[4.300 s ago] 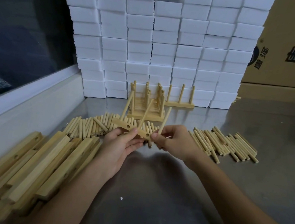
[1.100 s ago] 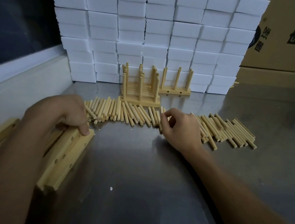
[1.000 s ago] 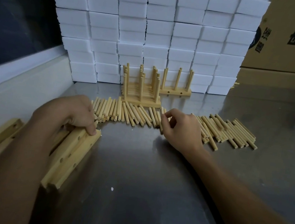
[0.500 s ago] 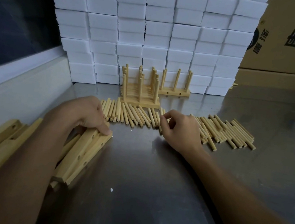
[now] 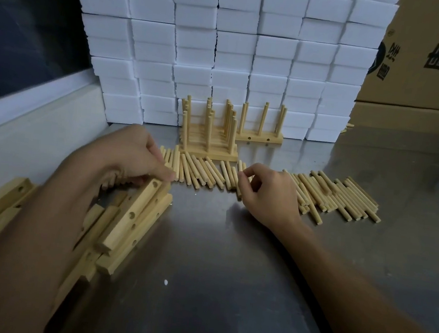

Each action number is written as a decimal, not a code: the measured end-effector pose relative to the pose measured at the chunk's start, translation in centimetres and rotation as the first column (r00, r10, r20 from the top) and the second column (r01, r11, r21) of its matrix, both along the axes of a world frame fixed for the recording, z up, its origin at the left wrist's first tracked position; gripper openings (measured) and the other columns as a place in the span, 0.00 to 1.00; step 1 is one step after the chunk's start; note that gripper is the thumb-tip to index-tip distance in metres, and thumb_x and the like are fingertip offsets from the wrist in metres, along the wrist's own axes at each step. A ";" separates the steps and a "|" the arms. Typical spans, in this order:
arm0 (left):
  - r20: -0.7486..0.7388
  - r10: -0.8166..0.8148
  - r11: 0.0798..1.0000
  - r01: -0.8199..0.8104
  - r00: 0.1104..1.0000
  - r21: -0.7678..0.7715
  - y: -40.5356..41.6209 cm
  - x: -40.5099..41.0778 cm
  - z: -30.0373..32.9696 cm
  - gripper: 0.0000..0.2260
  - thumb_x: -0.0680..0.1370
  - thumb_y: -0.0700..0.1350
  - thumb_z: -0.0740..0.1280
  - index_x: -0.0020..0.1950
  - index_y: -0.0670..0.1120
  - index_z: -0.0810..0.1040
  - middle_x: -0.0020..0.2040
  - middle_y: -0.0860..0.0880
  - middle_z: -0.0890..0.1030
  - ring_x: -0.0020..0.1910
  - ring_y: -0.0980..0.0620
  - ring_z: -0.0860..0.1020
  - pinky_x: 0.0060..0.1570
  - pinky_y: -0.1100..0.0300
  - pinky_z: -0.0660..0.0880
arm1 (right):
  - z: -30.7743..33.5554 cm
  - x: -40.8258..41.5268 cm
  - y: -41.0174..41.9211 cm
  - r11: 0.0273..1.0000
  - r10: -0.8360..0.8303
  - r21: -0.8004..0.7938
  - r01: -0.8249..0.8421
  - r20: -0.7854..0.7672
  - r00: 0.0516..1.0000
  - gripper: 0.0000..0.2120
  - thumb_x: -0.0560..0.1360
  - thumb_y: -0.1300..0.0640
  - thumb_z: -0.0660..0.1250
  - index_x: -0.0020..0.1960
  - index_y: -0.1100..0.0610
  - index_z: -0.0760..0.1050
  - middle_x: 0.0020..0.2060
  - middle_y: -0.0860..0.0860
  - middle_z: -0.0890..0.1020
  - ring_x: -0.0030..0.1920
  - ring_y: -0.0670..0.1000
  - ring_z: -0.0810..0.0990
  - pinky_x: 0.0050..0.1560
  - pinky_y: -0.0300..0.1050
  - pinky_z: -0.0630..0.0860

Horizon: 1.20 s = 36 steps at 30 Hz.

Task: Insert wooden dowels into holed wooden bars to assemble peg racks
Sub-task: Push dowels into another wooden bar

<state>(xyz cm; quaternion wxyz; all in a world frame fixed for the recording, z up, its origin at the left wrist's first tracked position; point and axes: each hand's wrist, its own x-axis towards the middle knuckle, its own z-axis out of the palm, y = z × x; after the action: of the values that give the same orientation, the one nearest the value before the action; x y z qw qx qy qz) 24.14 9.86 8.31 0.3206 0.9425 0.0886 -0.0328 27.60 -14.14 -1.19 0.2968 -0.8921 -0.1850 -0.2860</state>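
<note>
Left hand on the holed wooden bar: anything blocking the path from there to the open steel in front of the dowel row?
Nothing visible. The left hand grips the far end of the top holed wooden bar; bare steel table lies directly right of it. The loose wooden dowels lie farther back, and the right hand rests on that row.

Probably a workshop: stacked white boxes [image 5: 235, 45], cartons [image 5: 428, 53], steel bench [image 5: 227, 276].

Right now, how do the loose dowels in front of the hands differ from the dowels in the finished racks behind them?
The loose dowels lie flat in a row on the steel table; the rack dowels stand upright. The loose ones sit free of any bar; the rack ones are seated in holed bars. Both look like the same pale wooden pegs.
</note>
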 end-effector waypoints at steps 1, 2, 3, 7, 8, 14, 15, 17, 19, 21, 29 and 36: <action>0.039 -0.021 0.999 0.023 0.999 -0.040 -0.2 -0.1 0.1 0.16 0.64 0.49 0.82 0.45 0.46 0.81 0.40 0.47 0.85 0.41 0.48 0.83 0.47 0.50 0.81 | 0.0 0.0 0.0 1.000 0.001 -0.001 -0.001 0.000 1.000 0.08 0.79 0.52 0.66 0.47 0.55 0.81 0.27 0.42 0.76 0.27 0.44 0.76 0.35 0.47 0.80; 0.071 -0.048 0.994 0.054 0.996 -0.092 -0.4 -0.2 0.2 0.15 0.65 0.50 0.81 0.46 0.47 0.82 0.41 0.48 0.85 0.43 0.49 0.83 0.47 0.51 0.80 | 0.0 0.0 0.0 1.000 0.002 -0.003 -0.002 -0.002 1.000 0.08 0.79 0.52 0.66 0.47 0.55 0.81 0.27 0.42 0.76 0.27 0.44 0.76 0.35 0.48 0.80; 0.091 -0.089 0.983 0.102 0.992 -0.152 -0.8 -0.3 0.3 0.14 0.66 0.50 0.80 0.48 0.48 0.82 0.42 0.49 0.86 0.44 0.49 0.84 0.46 0.52 0.79 | 0.0 0.0 0.0 1.000 0.003 -0.005 -0.003 -0.007 1.000 0.08 0.79 0.52 0.66 0.48 0.55 0.81 0.27 0.42 0.76 0.27 0.44 0.76 0.35 0.48 0.80; 0.119 -0.266 0.868 0.291 0.957 -0.402 -3.1 -0.5 0.3 0.06 0.80 0.45 0.68 0.53 0.45 0.82 0.47 0.50 0.86 0.42 0.47 0.84 0.43 0.51 0.82 | 0.1 -0.1 0.1 1.000 0.011 -0.005 -0.011 -0.019 1.000 0.08 0.79 0.52 0.66 0.48 0.55 0.81 0.28 0.43 0.76 0.27 0.44 0.76 0.35 0.48 0.80; 0.121 -0.275 0.829 0.299 0.954 -0.472 -3.7 -0.6 0.2 0.07 0.82 0.45 0.64 0.55 0.45 0.80 0.47 0.50 0.86 0.41 0.45 0.85 0.41 0.50 0.82 | 0.1 -0.2 0.1 1.000 0.012 -0.003 -0.012 -0.017 1.000 0.08 0.79 0.52 0.66 0.48 0.56 0.81 0.28 0.43 0.77 0.27 0.45 0.76 0.35 0.48 0.80; 0.202 -0.113 0.797 0.210 0.973 -0.566 -9.9 -1.6 -2.5 0.09 0.84 0.51 0.57 0.55 0.50 0.75 0.40 0.45 0.83 0.25 0.49 0.80 0.26 0.59 0.77 | 0.3 -0.3 -0.1 1.000 -0.003 -0.029 0.003 -0.030 1.000 0.08 0.77 0.55 0.67 0.43 0.58 0.80 0.27 0.43 0.73 0.29 0.50 0.75 0.37 0.51 0.77; 0.215 -0.105 0.803 0.210 0.971 -0.558 -11.2 -1.7 -3.3 0.09 0.84 0.52 0.57 0.55 0.51 0.75 0.38 0.45 0.82 0.23 0.52 0.78 0.24 0.61 0.74 | 0.4 -0.3 -0.2 0.998 -0.008 -0.067 0.005 -0.051 0.999 0.06 0.75 0.57 0.67 0.40 0.57 0.77 0.27 0.44 0.73 0.30 0.51 0.75 0.38 0.51 0.77; 0.229 -0.089 0.787 0.210 0.969 -0.580 -13.2 -1.8 -4.9 0.08 0.84 0.51 0.57 0.53 0.52 0.75 0.35 0.47 0.79 0.20 0.54 0.74 0.21 0.63 0.70 | 0.6 -0.4 -0.3 0.988 -0.020 -0.153 0.008 -0.076 0.997 0.06 0.72 0.59 0.65 0.38 0.53 0.70 0.29 0.45 0.72 0.32 0.52 0.75 0.41 0.50 0.76; 0.215 -0.015 0.721 0.160 0.977 -0.675 -13.8 -1.6 -5.7 0.07 0.82 0.47 0.58 0.51 0.50 0.76 0.32 0.48 0.77 0.21 0.52 0.72 0.21 0.62 0.68 | 0.6 -0.4 -0.4 0.991 -0.013 -0.133 0.004 -0.065 0.998 0.05 0.73 0.60 0.66 0.39 0.54 0.72 0.29 0.45 0.73 0.31 0.50 0.74 0.41 0.50 0.76; 0.189 0.077 0.645 0.096 0.979 -0.758 -13.3 -1.4 -6.3 0.08 0.80 0.43 0.59 0.46 0.45 0.76 0.29 0.48 0.77 0.22 0.51 0.72 0.22 0.61 0.68 | 0.3 -0.5 -0.3 0.999 0.003 -0.049 -0.005 -0.038 0.999 0.04 0.74 0.58 0.67 0.41 0.58 0.78 0.28 0.46 0.76 0.30 0.51 0.76 0.38 0.49 0.77; 0.241 0.282 0.510 0.068 0.929 -0.858 -11.4 0.1 -9.0 0.10 0.85 0.48 0.57 0.52 0.46 0.74 0.35 0.47 0.80 0.20 0.48 0.74 0.20 0.59 0.70 | -0.3 0.0 0.0 0.994 -0.077 -0.069 0.080 0.053 0.996 0.10 0.79 0.52 0.64 0.46 0.57 0.80 0.32 0.49 0.81 0.32 0.51 0.79 0.36 0.51 0.77; 0.188 0.283 0.358 0.079 0.940 -0.931 -10.9 0.5 -9.5 0.11 0.82 0.41 0.54 0.50 0.38 0.75 0.30 0.44 0.74 0.19 0.46 0.70 0.18 0.62 0.64 | -1.1 0.7 0.6 0.951 -0.175 -0.245 0.189 0.079 0.981 0.11 0.77 0.51 0.64 0.56 0.54 0.77 0.48 0.51 0.79 0.50 0.54 0.77 0.52 0.49 0.71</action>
<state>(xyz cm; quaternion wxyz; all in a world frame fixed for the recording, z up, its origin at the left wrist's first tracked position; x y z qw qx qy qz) 24.64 -0.99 -1.15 0.8062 0.5807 0.0613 0.0954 28.33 -13.49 -2.29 0.1484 -0.9273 -0.1449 -0.3117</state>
